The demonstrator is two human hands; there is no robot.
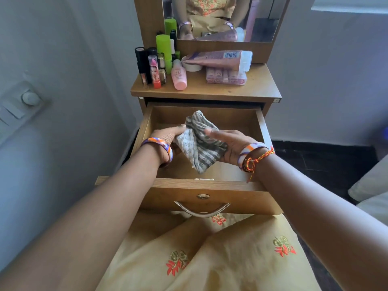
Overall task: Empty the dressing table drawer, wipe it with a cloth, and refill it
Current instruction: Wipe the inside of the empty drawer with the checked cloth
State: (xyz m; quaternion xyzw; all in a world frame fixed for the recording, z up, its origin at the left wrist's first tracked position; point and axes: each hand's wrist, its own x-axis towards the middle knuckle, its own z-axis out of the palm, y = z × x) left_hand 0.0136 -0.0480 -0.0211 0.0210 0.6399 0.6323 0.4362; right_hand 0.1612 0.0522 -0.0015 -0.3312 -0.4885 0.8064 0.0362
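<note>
Drawer pulled fully out of dressing table, inside looks empty apart from what the hands hold over it. Striped grey-white cloth bunched up, held above drawer middle, not touching the floor of the drawer as far as I can tell. Left hand pinches cloth's left edge, fingers curled on the fabric. Right hand lies under and beside cloth's right side, palm up, fingers straight and relaxed, supporting rather than clamping. So left grip pinching cloth, right grip spread.

Emptied items sit on the surface above: pink tube lying across a white jar, flat pink packet, pink bottle lying down, green can, lipsticks and small bottles standing in a tight cluster at left.

Judgement: emptying done, wipe stage, cloth being folded or readied; refill not begun.

Risks: drawer extended far, so hard downward pressure near the front could tip it or strain the runners. Loose cloth held by one pinch could slip into the drawer. Wiping back corners brings arms under the surface edge; a knock could roll pink bottle off or topple upright lipsticks. Tube balanced on jar may slide.
</note>
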